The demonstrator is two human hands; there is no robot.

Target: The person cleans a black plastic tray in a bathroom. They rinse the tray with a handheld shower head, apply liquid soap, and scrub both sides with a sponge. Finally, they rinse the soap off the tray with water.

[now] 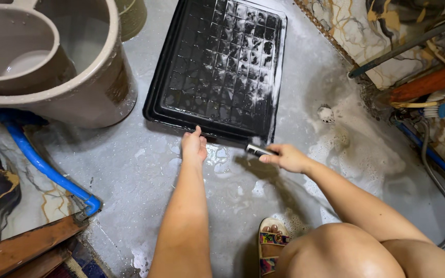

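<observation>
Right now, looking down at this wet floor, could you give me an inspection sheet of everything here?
Surface: grey concrete floor, wet, with soap foam on its right side.
Job's things: black gridded tray lying flat, suds along its right edge; small brush at the tray's near right corner.
Clutter: large beige tub with a scoop inside; a small white object in the foam.
Fingers: left hand rests on the tray's near edge; right hand grips the brush.
Cables: blue hose at left; metal flexible hose at right.
Surroundings: marbled wall panels, wooden boards, a sandalled foot.
</observation>
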